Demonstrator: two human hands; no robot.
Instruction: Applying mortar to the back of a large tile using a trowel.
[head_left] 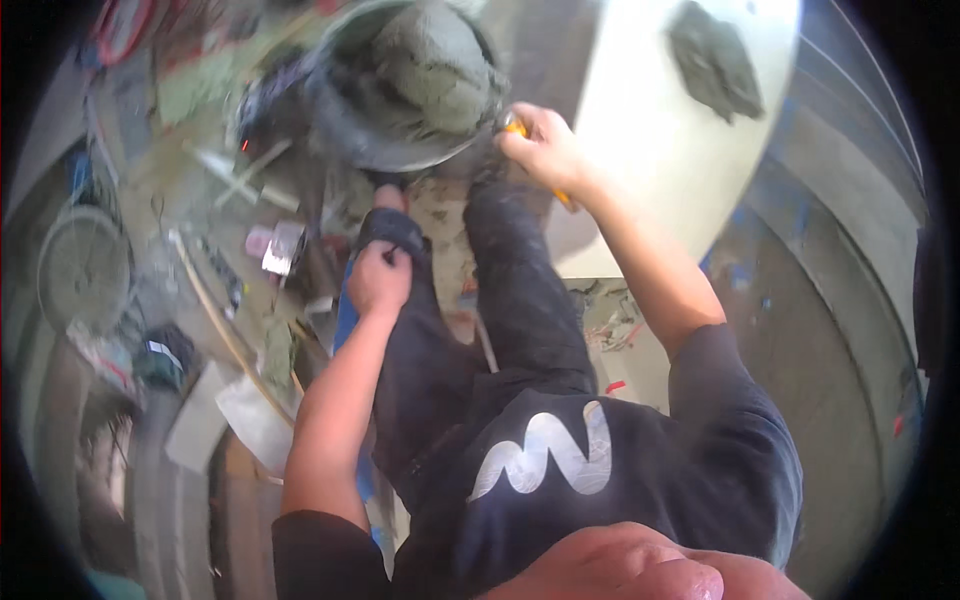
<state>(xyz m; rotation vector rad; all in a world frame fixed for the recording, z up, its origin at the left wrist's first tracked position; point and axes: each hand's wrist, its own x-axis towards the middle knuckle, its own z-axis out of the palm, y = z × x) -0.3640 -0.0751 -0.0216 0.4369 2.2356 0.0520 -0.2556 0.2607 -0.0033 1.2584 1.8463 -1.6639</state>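
My right hand [543, 150] is closed on a tool with a yellow-orange handle [564, 196], held by the right rim of a dark round tub [345, 135]. A large heap of wet grey mortar [430, 70] sits in the tub. The tool's working end is mostly hidden or blurred. My left hand [381, 275] lies on my dark left trouser leg with its fingers curled; whether it grips the cloth or something small is unclear. To the right, a white board [650, 200] bears a dark grey lump of mortar [715, 60].
A littered floor [230, 240] at left holds a long wooden strip [215, 310], white crossed strips, a small pink-and-white item [275, 250] and pale offcuts [250, 420]. A wheel-like round object [83, 268] stands at far left. Dusty grey flooring [820, 400] lies right of my body.
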